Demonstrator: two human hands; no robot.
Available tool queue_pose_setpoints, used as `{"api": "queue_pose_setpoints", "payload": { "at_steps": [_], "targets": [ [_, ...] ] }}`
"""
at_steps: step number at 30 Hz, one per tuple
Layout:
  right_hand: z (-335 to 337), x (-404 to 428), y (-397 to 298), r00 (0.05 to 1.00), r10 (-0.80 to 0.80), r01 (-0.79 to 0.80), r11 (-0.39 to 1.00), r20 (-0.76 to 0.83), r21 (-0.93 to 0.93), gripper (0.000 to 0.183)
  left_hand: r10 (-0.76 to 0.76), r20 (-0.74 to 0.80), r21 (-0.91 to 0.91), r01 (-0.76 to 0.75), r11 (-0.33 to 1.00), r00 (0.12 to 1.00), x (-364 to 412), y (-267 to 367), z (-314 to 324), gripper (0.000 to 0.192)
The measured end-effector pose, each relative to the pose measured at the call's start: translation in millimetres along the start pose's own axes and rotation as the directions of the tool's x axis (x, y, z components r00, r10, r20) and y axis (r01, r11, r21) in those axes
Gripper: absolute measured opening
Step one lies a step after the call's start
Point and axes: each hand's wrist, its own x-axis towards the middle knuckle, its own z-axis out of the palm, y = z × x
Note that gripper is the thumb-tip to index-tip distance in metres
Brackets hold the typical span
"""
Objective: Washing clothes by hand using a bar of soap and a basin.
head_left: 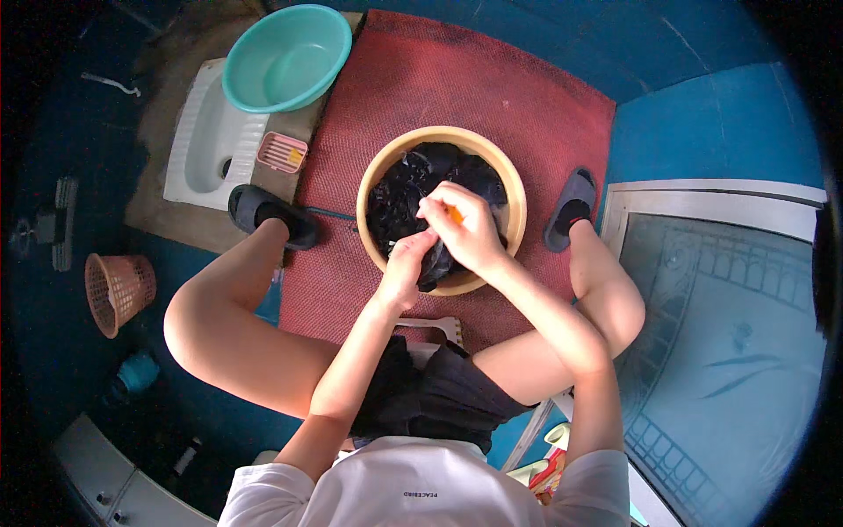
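Observation:
A cream plastic basin stands on a red mat between my feet, with wet dark cloth in it. Over its near part, my right hand is closed around a small orange-yellow piece, perhaps soap, mostly hidden by the fingers. Just left of it and lower, my left hand pinches dark cloth at the basin's near side; the fingertips of both hands almost meet. Some of the cloth hangs below the hands inside the rim.
A teal basin rests at the edge of a white squat toilet. Beside them lies a pink soap dish with a yellow piece. A pink mesh basket is at left, a framed glass door at right. The red mat spreads beneath the cream basin.

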Motion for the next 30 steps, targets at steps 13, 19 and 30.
{"api": "queue_pose_setpoints", "payload": {
  "at_steps": [13,19,30],
  "targets": [
    [12,-17,18,0.999,-0.007,0.022,0.901,0.036,-0.432,0.023,0.176,0.371,0.329,-0.306,0.893,0.912,-10,-3,-8,0.046],
    [10,-20,19,0.995,-0.037,0.071,0.914,0.092,-0.399,0.022,0.121,0.365,0.572,-0.325,0.753,0.923,-9,-13,-14,0.027],
    [-22,4,30,0.924,0.38,-0.375,0.92,-0.027,0.11,0.015,0.153,-0.051,0.077,-0.149,0.986,0.987,-11,7,4,0.012]
  ]
}}
